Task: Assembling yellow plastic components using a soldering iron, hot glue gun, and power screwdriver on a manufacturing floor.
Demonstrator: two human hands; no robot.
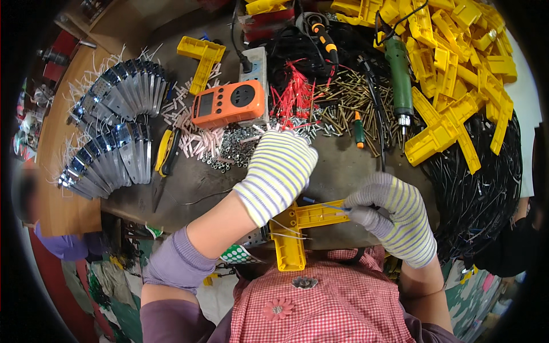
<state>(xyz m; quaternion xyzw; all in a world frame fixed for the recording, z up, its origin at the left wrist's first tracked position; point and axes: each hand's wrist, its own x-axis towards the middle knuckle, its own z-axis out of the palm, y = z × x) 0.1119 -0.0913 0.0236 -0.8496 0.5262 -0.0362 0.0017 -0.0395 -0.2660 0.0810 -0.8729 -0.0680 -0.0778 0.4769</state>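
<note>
My left hand, in a striped knit glove, reaches over a pile of small metal nuts and screws, beside a bundle of red wires. Its fingers curl downward; whatever they pinch is hidden. A yellow T-shaped plastic housing lies at the table's near edge, against my apron. At the end of its right arm, my right hand, also gloved, closes thumb and fingers around a thin blue wire. Pale wires cross the housing's middle, and a metal part partly shows to its left.
An orange meter stands by a white power strip. Yellow-handled pliers lie left, near fanned metal blades. Long brass screws, a small green screwdriver, a green electric screwdriver and heaped yellow housings fill the right.
</note>
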